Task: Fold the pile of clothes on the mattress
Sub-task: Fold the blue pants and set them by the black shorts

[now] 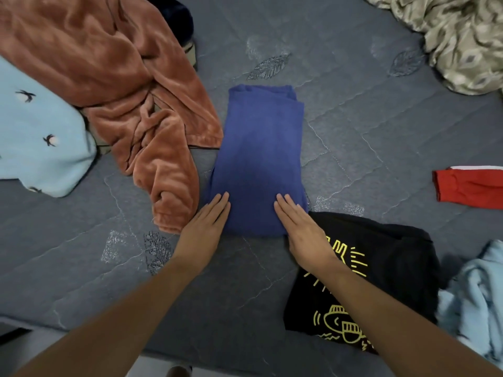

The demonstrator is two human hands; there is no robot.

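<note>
The grey mattress (353, 118) carries a brown fleece garment (114, 77) at the left and a folded blue garment (258, 159) in the middle. The left hand (204, 227) and right hand (302, 229) rest flat, fingers straight, on its near corners.

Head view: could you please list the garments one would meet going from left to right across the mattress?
Light blue bird-print garment → rust-brown fleece garment → folded blue garment, with left hand and right hand flat on its near end → black T-shirt with yellow print → red garment.
</note>
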